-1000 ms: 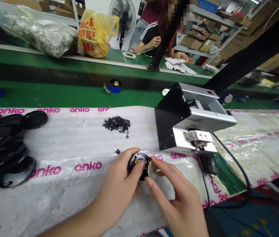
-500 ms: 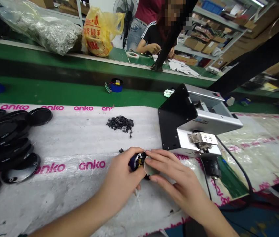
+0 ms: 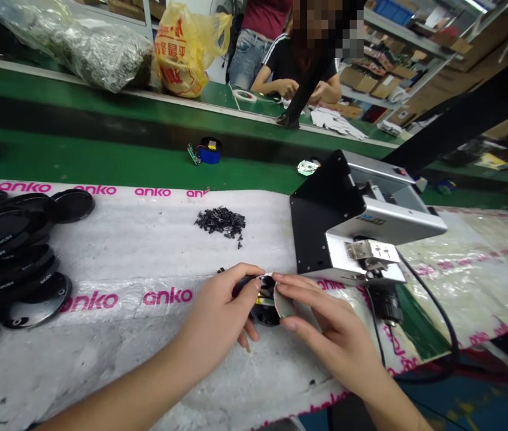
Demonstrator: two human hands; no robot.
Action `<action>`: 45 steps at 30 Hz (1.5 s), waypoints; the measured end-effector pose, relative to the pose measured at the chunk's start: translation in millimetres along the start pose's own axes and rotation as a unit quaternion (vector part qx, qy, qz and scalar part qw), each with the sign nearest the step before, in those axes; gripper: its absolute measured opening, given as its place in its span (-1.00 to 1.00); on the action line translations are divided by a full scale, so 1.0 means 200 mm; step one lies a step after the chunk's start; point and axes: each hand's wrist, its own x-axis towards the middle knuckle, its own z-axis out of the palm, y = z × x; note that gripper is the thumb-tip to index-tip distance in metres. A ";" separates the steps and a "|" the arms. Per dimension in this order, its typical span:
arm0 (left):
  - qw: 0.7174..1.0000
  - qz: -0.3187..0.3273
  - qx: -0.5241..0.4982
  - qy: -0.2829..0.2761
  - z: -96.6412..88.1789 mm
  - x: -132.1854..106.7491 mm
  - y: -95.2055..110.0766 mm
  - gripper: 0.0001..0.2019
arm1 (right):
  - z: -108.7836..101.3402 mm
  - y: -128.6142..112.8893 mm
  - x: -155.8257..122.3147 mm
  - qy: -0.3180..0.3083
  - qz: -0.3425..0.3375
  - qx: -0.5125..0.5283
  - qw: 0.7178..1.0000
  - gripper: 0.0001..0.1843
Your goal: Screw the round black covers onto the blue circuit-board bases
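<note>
My left hand (image 3: pixel 215 314) is closed around a round dark housing (image 3: pixel 266 316), its thumb at the rim. The open side faces up and to the right, and something yellow shows inside. Between the fingertips and thumb of my right hand (image 3: pixel 328 317) is a pale round circuit board (image 3: pixel 283 305), tilted on edge beside the housing's opening. Whether wires join the two is hidden. Just beyond my hands lies a heap of small black parts (image 3: pixel 221 221), with a stray one near my left fingers.
A silver-and-black machine (image 3: pixel 370 221) stands to the right, its cable looping down. Stacked black round covers (image 3: pixel 5 233) lie at left. On the green belt (image 3: pixel 137 164) rests a blue housing (image 3: pixel 209 152) with a circuit board attached. Across the bench sits a co-worker (image 3: pixel 301 72); a yellow bag (image 3: pixel 181 57) stands nearby.
The circuit board has swung away from the housing to the right, so more of the housing's inside shows. My left thumb has moved up towards its rim.
</note>
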 end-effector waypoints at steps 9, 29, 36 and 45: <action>0.999 0.042 0.017 -0.003 0.00 0.00 -0.02 -0.70 | 0.02 -0.03 0.06 -0.002 -0.044 0.006 0.999 -0.57; 0.988 0.005 -0.047 -0.145 -0.13 0.00 -0.02 -0.41 | -0.13 -0.06 0.19 -0.205 -0.149 -0.124 0.959 -0.59; 0.990 0.015 -0.029 -0.137 -0.12 0.01 -0.02 -0.47 | -0.11 -0.06 0.16 -0.173 -0.114 -0.118 0.971 -0.55; 0.991 -0.050 -0.061 -0.112 -0.08 0.01 0.00 -0.54 | -0.09 -0.10 0.10 -0.096 -0.040 -0.117 0.988 -0.64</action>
